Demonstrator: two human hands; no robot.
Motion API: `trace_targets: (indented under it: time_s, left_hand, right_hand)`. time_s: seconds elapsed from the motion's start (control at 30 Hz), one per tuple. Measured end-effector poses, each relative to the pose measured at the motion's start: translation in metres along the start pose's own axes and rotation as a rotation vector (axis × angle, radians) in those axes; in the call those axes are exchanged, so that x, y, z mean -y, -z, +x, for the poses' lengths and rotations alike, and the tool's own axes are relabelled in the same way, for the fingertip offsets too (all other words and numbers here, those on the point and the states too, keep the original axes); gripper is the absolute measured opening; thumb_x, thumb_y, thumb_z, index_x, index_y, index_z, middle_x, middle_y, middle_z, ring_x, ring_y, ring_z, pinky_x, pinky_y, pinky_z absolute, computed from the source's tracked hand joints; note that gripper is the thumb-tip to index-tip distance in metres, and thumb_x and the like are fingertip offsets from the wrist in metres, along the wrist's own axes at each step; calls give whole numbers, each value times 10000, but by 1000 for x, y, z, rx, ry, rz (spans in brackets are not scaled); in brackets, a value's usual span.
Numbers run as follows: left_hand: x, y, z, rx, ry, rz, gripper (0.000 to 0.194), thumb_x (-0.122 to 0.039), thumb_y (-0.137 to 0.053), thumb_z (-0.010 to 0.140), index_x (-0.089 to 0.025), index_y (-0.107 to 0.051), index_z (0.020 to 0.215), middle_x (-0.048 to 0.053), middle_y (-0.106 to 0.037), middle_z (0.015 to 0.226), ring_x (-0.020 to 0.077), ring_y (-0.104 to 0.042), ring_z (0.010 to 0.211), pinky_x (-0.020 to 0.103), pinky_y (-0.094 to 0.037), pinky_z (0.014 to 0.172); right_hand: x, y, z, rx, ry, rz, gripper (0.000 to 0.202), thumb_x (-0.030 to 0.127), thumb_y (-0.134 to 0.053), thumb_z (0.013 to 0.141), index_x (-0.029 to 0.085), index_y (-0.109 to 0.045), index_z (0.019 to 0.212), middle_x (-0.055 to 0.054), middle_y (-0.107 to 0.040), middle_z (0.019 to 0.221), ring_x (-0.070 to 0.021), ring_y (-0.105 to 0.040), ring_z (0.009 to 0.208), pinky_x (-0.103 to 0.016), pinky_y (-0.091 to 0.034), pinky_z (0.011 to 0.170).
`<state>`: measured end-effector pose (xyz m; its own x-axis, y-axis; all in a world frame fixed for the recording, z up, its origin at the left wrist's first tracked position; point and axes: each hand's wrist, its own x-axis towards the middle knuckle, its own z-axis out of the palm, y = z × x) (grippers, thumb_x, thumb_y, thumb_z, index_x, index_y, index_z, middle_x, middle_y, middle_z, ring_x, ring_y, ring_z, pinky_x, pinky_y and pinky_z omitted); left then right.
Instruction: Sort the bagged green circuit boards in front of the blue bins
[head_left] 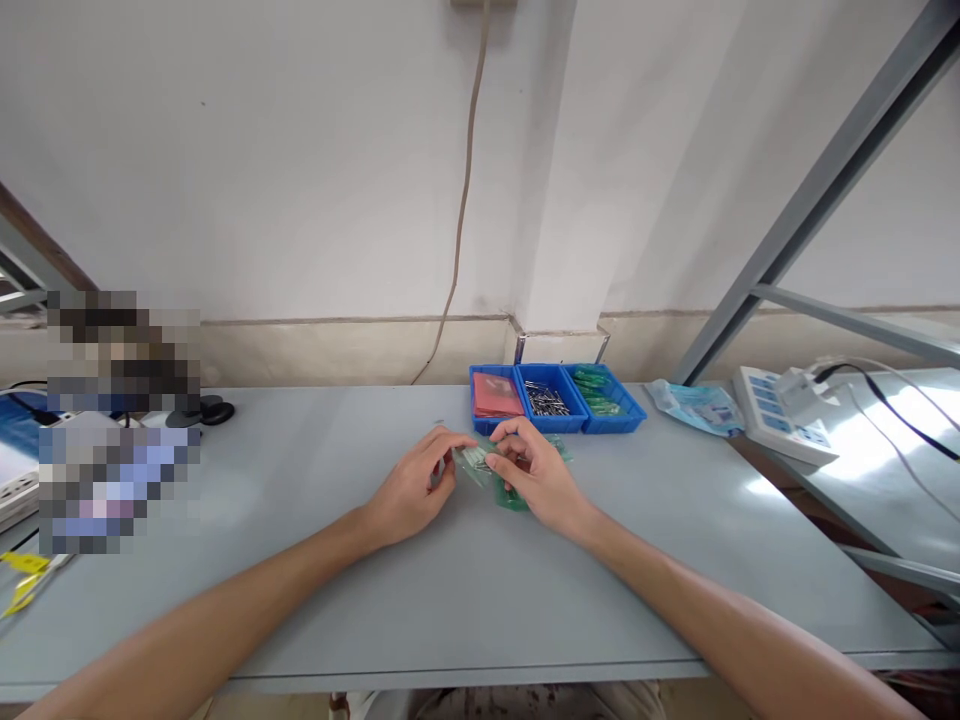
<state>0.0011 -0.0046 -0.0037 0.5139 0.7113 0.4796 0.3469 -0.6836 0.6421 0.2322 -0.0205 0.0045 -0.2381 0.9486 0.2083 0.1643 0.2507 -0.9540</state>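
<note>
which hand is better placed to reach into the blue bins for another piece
Probably the right hand: it lies directly below the blue bins, nearer than the left hand. Both hands touch the green packet.

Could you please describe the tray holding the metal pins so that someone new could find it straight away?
On the grey table, against the back wall beside the white pillar, three blue trays sit side by side beyond the hands. The pin tray is the middle one: its left neighbour holds red sheets, its right neighbour holds green parts.
</note>
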Motion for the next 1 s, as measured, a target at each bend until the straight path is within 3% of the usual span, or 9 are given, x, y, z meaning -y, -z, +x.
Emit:
trace_targets:
  time_s: [0.13,0.3,0.53,0.63,0.7,0.83,1.0]
  left_hand:
    - [2,-1,2,-7,16,18,281,-173,-575,1003,-255,-639,1264,57,-633,1142,169,-598,920,282,-499,762]
    - [-1,1,4,1,57,6,177,-294,-523,1075,-220,-683,1078,48,-632,1035,161,-587,878,276,-481,731]
    - [-1,1,4,-7,75,4,229,-350,-540,1074,-195,-641,938,32,-622,923,153,-560,804,270,-477,706]
    - [0,1,3,-5,35,2,215,-344,-561,1065,-195,-660,945,57,-649,1001,163,-599,859,277,-507,719]
    - [1,1,2,-18,-5,8,185,-334,-593,1050,-199,-690,968,90,-653,1149,179,-626,937,288,-530,729]
    - [-1,2,1,-79,-141,49,118,-314,-688,999,-210,-743,986,119,-564,1471,219,-635,1075,368,-573,848]
    - [-2,3,2,-52,-243,99,60,-271,-725,978,-226,-755,1004,98,-637,1467,241,-637,1144,434,-564,947]
  right_hand:
    - [3,0,-1,29,-22,-31,250,495,-595,1020,252,-616,964,25,-574,778,-140,-505,668,-276,-445,598]
    - [5,-2,-4,38,-62,-60,362,566,-473,1066,252,-629,972,5,-631,813,-145,-511,652,-276,-422,576]
    - [2,-1,-2,-48,96,-249,299,515,-521,1055,263,-676,1014,-34,-583,992,-170,-568,767,-294,-489,657]
    - [0,-1,-2,-56,53,-219,314,519,-502,1062,257,-647,970,-10,-576,880,-160,-563,696,-291,-475,621]
    - [0,0,-2,-64,8,-178,314,530,-501,1060,258,-621,960,21,-543,767,-154,-547,642,-281,-449,582]
    - [2,2,-1,-91,-25,-61,256,514,-570,1026,260,-584,1003,50,-530,725,-140,-549,593,-266,-433,543]
    - [6,2,2,-91,-67,46,259,503,-634,984,262,-539,1000,72,-520,674,-135,-551,546,-255,-426,515]
